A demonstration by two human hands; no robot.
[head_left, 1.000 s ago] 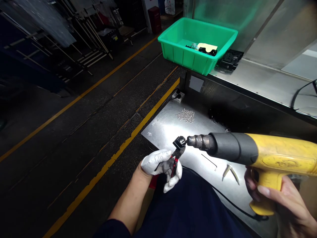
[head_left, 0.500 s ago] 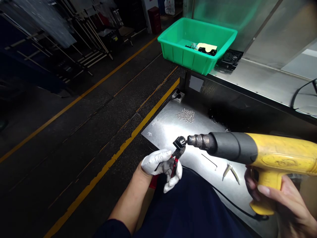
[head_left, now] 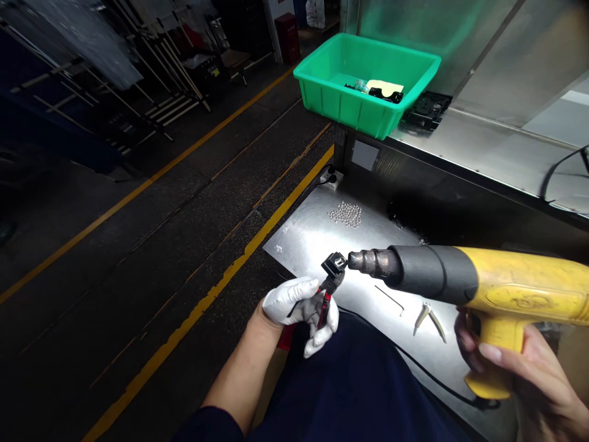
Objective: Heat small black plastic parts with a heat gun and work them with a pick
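Note:
My left hand, in a white glove with grey on the palm side, is wrapped round red-handled pliers. At the pliers' jaws sits a small black part with a shiny metal piece in it. My bare right hand grips the handle of a yellow heat gun with a black collar. The gun's metal nozzle points left, its tip right beside the black part. Some of the right fingers are hidden behind the handle.
On the metal table lie a pile of small shiny pieces, a hex key and open cutters. A cable runs along the near edge. A green bin with parts stands on the shelf behind, and a power strip sits at the table's far corner.

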